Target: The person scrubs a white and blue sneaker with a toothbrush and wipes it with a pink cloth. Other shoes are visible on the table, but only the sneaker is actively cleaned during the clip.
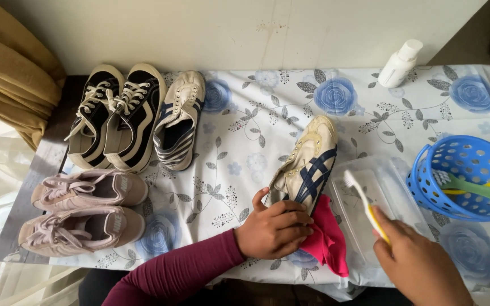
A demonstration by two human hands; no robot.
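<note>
The person's left hand [276,229] is clenched over the heel end of a cream leather sneaker with dark blue crossed stripes [307,164], pinning it against the bench [245,130], which is covered by a white cloth printed with blue roses. The right hand [418,263] grasps a toothbrush with a yellow handle and white bristles [364,201], its head raised just right of the shoe, above a clear plastic tray [370,204].

To do this brushing well, the judgement is that the left hand should keep the shoe from sliding while the bristles work in short strokes along the stripes and seams, with light pressure so the leather does not scuff. A crumpled magenta cloth [327,241] lies touching the shoe's near side, within easy reach.

The shoe lies near the middle of the bench, toe pointing far and slightly right, tilted onto its side. Its cream upper looks dull and yellowed, its laces loose.

Its striped mate [180,122] sits at the far left beside a pair of black and white canvas sneakers [114,116]; a pair of dusty pink trainers [83,209] lies nearer. A blue perforated plastic basket [463,175] stands at the right, a white plastic bottle [401,62] far behind it.
</note>
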